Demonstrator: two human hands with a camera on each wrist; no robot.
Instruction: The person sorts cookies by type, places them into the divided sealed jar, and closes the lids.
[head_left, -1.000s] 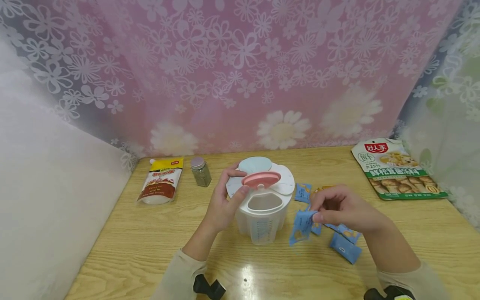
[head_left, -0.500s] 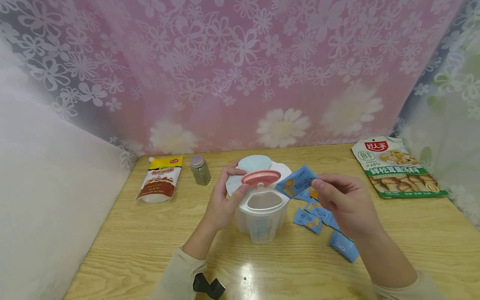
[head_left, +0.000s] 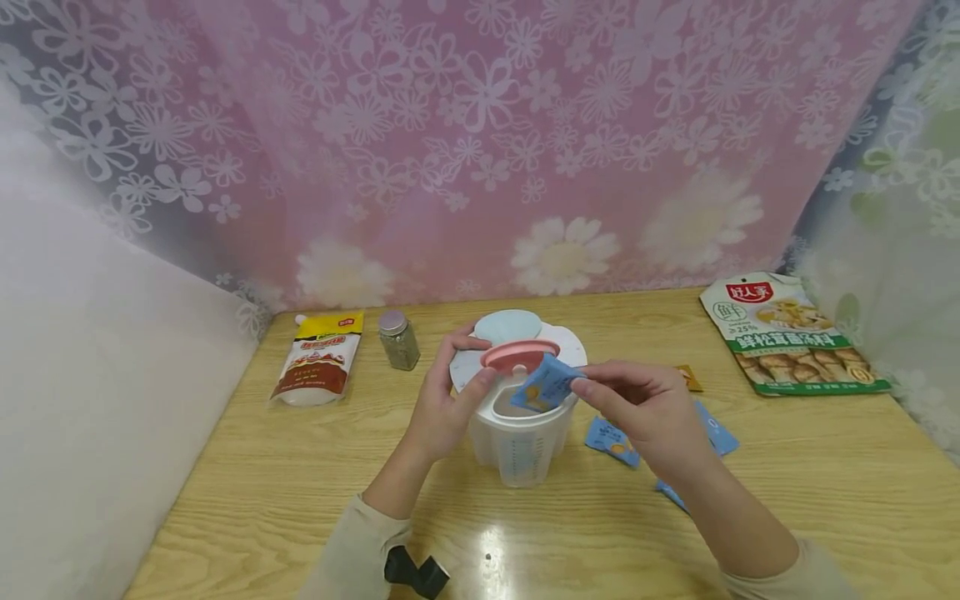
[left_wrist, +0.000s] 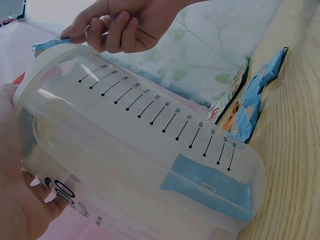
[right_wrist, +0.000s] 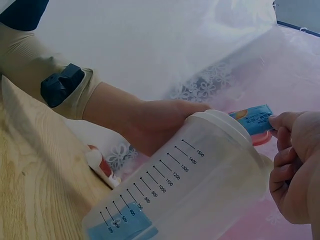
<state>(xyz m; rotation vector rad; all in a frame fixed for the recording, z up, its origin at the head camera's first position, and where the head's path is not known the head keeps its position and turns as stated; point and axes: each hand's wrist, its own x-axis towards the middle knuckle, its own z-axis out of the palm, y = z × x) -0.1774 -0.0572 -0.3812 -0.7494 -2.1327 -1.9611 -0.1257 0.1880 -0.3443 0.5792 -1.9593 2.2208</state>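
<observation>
Pinching a small blue packet (head_left: 547, 385) by one end, the right hand (head_left: 648, 412) is holding it over the front opening of a clear container (head_left: 522, 454), thumb and index finger closed on it while the other fingers are curling in underneath. Can't quite tell whether the packet's lower corner is dipping past the rim. The left hand (head_left: 450, 400) is gripping the container by its top, thumb lying near the pink lid (head_left: 517, 354) and fingers wrapping around the far left side.

That pink lid is standing tilted up behind the opening, and a pale blue lid (head_left: 508, 327) is sitting flat at the back. Down inside, another blue packet (left_wrist: 210, 187) is lying near the bottom, showing through the wall by the black measuring marks.

More blue packets (head_left: 611, 440) are lying on the table just right of the container, the right arm partly covering them, with an orange packet (head_left: 690, 377) resting behind. Farther out, a big green-and-white bag (head_left: 795, 337) is lying at the back right. Over on the left, a small lidded jar (head_left: 399, 342) is standing beside a yellow-topped pouch (head_left: 315, 362), and a pink floral curtain (head_left: 450, 167) is hanging behind everything.
</observation>
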